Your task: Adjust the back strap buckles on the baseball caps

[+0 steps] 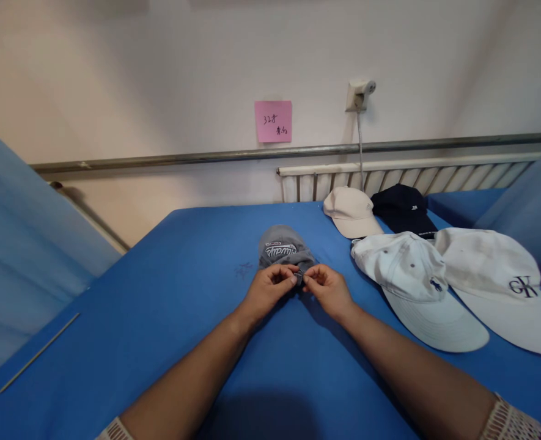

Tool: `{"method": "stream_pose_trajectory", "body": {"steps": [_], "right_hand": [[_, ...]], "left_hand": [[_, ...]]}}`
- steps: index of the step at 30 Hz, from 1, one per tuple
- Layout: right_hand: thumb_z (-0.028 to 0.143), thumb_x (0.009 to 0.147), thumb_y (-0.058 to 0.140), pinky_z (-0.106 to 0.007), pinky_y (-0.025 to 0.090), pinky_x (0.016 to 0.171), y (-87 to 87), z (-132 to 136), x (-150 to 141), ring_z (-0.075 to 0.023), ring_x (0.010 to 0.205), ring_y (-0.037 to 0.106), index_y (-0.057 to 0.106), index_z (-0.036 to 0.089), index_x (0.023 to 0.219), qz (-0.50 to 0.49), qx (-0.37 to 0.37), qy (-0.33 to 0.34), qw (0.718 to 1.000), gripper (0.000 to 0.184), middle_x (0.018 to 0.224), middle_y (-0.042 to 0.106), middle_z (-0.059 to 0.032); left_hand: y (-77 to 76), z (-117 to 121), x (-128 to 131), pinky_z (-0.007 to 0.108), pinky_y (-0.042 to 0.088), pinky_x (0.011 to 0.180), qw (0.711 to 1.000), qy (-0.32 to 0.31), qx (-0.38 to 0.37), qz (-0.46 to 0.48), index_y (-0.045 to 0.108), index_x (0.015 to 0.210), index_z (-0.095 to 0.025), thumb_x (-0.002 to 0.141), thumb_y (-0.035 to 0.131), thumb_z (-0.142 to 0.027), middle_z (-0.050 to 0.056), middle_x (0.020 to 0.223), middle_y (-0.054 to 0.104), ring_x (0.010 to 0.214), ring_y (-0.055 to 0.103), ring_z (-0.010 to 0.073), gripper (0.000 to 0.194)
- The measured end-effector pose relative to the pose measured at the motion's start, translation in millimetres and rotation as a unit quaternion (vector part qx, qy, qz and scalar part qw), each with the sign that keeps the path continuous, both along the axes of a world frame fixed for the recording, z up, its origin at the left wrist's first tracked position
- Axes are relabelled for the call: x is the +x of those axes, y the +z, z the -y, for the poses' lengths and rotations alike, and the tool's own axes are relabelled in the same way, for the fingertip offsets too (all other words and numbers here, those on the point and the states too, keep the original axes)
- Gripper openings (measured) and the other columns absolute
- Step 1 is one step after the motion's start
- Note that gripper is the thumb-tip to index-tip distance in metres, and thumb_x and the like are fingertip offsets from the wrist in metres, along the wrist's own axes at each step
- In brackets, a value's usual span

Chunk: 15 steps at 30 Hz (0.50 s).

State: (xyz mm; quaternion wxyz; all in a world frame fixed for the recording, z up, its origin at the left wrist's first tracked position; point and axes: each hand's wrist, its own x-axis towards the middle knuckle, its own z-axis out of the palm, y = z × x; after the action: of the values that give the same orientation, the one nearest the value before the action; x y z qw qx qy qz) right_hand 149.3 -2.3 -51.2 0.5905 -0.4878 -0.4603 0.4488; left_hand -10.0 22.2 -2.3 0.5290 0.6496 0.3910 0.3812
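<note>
At centre, left hand (266, 293) and right hand (332, 292), fingertips closed, pinch the grey cap (279, 237) by its near edge, fastening indiscernible, four pale or dark caps (401, 263) untouched.

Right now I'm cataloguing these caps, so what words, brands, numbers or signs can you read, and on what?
"Always": gray cap; the small label above it is too small to read.
"CK", stylised: white cap.
"32": pink note; its other handwriting is unclear.
Horse-and-rider emblem, no words: pale blue cap.
Too small to read: marks on the navy cap and beige cap.
</note>
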Motion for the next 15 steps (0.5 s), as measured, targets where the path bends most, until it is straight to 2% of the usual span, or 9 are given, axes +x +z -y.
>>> {"method": "stream_pose_trajectory", "body": {"steps": [7,11,15], "right_hand": [[0.042,0.069,0.069,-0.028,0.049,0.057,-10.2,-1,-2,-0.0157,0.058,0.063,0.056,0.021,0.074,0.002,-0.016,0.049,0.999,0.025,0.063,0.063,0.0012],[0.036,0.073,0.066,-0.028,0.051,0.061,-15.0,1,-2,-0.0157,0.062,0.064,0.057,0.021,0.078,0.069,-0.013,0.042,0.997,0.018,0.066,0.065,0.0014],[0.035,0.077,0.061,-0.027,0.050,0.059,-10.8,3,0,-0.0163,0.062,0.066,0.058,0.021,0.077,0.087,0.002,0.041,0.995,0.014,0.065,0.066,0.0009]], "left_hand": [[-5.7,-2,2,0.037,0.048,0.088,1.000,0.004,0.010,-0.014,0.060,0.065,-0.015,0.074,0.069,-0.024,0.012,0.102,0.070,0.100,0.064,0.0223,0.016],[-4.7,-3,1,0.037,0.048,0.087,1.000,0.013,-0.002,-0.005,0.059,0.067,-0.014,0.075,0.068,-0.026,0.013,0.103,0.069,0.099,0.064,0.0226,0.017],[-2.9,-1,2,0.035,0.049,0.085,1.000,0.015,0.004,0.005,0.059,0.066,-0.014,0.073,0.069,-0.024,0.012,0.100,0.070,0.097,0.064,0.0217,0.016]]}}
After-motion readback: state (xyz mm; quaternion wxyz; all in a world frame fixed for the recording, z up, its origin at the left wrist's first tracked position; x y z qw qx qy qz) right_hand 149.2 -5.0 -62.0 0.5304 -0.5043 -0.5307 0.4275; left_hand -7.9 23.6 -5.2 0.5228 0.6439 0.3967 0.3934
